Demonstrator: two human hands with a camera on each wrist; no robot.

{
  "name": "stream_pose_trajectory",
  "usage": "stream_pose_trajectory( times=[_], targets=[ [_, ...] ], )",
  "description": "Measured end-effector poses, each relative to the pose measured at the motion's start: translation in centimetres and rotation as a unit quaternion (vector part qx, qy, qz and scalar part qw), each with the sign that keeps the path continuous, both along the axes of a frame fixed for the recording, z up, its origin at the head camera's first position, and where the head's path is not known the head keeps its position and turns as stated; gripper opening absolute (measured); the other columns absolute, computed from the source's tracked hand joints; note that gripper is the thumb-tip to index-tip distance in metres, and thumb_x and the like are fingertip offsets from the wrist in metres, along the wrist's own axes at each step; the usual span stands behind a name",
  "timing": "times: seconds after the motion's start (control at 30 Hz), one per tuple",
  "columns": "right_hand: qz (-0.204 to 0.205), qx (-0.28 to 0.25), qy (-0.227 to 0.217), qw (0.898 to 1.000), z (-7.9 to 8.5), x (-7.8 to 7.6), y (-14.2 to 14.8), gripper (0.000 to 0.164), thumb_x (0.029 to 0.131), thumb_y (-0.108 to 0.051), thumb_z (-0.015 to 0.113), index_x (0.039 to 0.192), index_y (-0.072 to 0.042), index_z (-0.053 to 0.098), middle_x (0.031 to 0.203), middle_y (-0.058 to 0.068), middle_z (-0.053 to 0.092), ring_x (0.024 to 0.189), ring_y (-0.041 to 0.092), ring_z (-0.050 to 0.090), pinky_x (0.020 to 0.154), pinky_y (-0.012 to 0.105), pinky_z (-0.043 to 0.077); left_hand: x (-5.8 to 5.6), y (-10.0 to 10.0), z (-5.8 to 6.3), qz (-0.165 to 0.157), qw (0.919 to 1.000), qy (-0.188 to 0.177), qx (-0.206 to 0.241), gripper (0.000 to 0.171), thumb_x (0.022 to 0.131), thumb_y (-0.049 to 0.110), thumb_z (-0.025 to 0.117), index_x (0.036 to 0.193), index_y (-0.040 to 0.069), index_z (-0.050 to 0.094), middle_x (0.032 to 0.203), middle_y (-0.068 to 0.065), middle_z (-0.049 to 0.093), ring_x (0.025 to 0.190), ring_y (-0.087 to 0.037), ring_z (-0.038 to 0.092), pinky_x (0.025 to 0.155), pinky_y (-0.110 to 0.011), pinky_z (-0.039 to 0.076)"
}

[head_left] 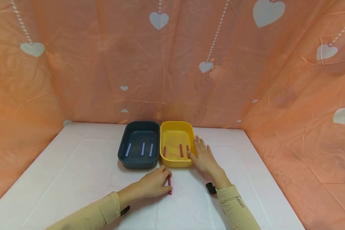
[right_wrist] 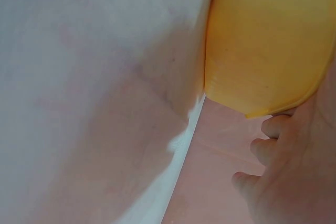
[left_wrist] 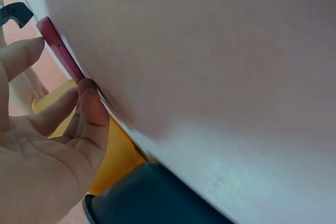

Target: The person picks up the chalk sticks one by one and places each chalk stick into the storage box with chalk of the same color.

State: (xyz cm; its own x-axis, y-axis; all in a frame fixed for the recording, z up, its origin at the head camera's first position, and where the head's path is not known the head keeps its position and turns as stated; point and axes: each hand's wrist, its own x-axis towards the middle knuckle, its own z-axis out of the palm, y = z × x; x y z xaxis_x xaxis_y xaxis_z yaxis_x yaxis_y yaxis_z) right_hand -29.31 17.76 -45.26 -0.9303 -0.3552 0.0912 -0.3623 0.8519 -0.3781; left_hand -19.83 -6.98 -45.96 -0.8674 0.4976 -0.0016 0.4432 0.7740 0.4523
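Note:
In the head view my left hand (head_left: 153, 182) is just in front of the two trays. It pinches a red stick (head_left: 169, 185) lengthwise, thumb at one end and fingers at the other; the left wrist view shows the same stick (left_wrist: 60, 48) close to the white surface. My right hand (head_left: 205, 159) rests against the right side of a yellow tray (head_left: 176, 163), its fingers fairly straight and spread, thumb at the rim. Inside that tray lie red sticks (head_left: 181, 150). Purple sticks (head_left: 142, 149) lie in the dark blue tray (head_left: 139, 165) alongside.
A white-covered table (head_left: 83, 179) carries both trays side by side near its back edge. Orange sheeting (head_left: 109, 64) with white hearts stands behind and at both sides. Each wrist wears a small black device (head_left: 210, 188).

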Motion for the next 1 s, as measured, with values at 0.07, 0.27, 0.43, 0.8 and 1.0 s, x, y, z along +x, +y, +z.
stream_pose_trajectory(
  times=[0.07,0.27,0.43,0.8,1.0],
  targets=[
    [0.001,0.0,0.0,1.0,0.01,-0.03,-0.01,0.078,0.109,-0.047,0.043,0.163,0.003,0.016,0.173,0.017,0.006,0.159,0.037,0.007,0.125,0.062,0.008,0.0,0.05,0.01,0.001,1.0,0.002,-0.002,0.042,0.089,0.034,0.082,0.118,0.007,0.067,0.111,-0.001,0.055,0.087,-0.013,0.051,0.078,-0.032,0.05],
    [0.0,0.001,-0.002,1.0,0.04,-0.05,0.01,0.079,0.109,-0.047,0.043,0.164,0.003,0.016,0.173,0.017,0.006,0.16,0.037,0.006,0.125,0.062,0.008,-0.06,0.29,0.27,0.011,0.9999,-0.008,-0.01,0.046,0.087,0.036,0.083,0.119,0.006,0.067,0.111,-0.003,0.054,0.088,-0.015,0.051,0.078,-0.034,0.05],
    [0.0,0.002,-0.004,1.0,-0.04,-0.04,-0.01,0.078,0.109,-0.046,0.044,0.164,0.003,0.016,0.173,0.017,0.005,0.16,0.037,0.006,0.125,0.062,0.008,-0.03,0.3,0.34,0.014,0.9998,-0.014,-0.004,0.047,0.087,0.035,0.083,0.119,0.006,0.067,0.111,-0.003,0.054,0.089,-0.016,0.052,0.079,-0.035,0.05],
    [-0.002,0.001,-0.005,1.0,0.08,0.06,-0.07,0.079,0.109,-0.046,0.044,0.164,0.003,0.016,0.173,0.017,0.006,0.159,0.037,0.006,0.125,0.062,0.008,-0.19,0.2,0.08,0.011,0.9988,-0.023,0.042,0.047,0.085,0.029,0.085,0.12,0.006,0.065,0.111,-0.001,0.055,0.095,-0.016,0.054,0.092,-0.04,0.052],
    [-0.001,-0.001,-0.004,1.0,0.1,0.05,-0.09,0.078,0.109,-0.046,0.044,0.164,0.003,0.016,0.173,0.017,0.007,0.159,0.037,0.007,0.125,0.062,0.009,-0.12,0.38,0.15,0.008,0.9971,-0.029,0.071,0.05,0.083,0.024,0.087,0.123,0.006,0.064,0.109,-0.001,0.055,0.092,-0.014,0.053,0.087,-0.035,0.052]
  ],
)
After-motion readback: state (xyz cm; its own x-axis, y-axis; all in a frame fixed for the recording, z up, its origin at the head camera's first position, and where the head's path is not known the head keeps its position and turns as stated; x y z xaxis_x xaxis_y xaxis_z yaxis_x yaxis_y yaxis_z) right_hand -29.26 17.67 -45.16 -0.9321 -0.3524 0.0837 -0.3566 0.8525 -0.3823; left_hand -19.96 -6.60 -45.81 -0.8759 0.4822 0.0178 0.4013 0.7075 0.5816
